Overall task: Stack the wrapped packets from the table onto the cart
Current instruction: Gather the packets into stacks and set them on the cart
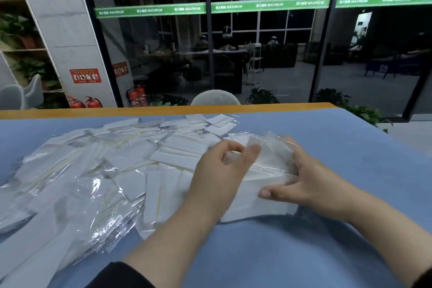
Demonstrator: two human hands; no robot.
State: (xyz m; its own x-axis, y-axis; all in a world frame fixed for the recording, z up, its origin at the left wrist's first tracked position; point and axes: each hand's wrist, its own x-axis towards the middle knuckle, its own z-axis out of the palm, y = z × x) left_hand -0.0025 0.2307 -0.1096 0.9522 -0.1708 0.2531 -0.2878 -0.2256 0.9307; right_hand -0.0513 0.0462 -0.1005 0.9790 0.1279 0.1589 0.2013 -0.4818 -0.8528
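1. While only the head view was supplied, everything below was read from it. A small bundle of packets [261,184] was gathered just right of centre on the table [350,147]. It was held between both hands. The left hand [222,170] was curled against its 9 o'clock side, though it could not be told whether the fingers were closed on the wrap. The right hand [301,180] was grasping the 3 o'clock side, with the thumb laid on top and the fingers hidden behind the film.

2. A loose heap of wrapped packets [93,170] was spread from the bundle toward 9 and 10 o'clock, with a few strays [219,121] at 12 o'clock. No cart was seen, so none of the stacking could be judged as done.

3. A slip was judged the chief risk. The clear wrap looked slick, and a bundle squeezed only at its sides might fan out or shed its lower packets when lifted. Neighbouring packets at 9 o'clock overlapped the bundle's edge and might be dragged along.

4. The wooden far edge [163,110] was well beyond the heap at 12 o'clock. The table's right edge was seen at 2 o'clock. Bare blue surface was seen from 3 to 6 o'clock, and a lift on that side was judged least obstructed.
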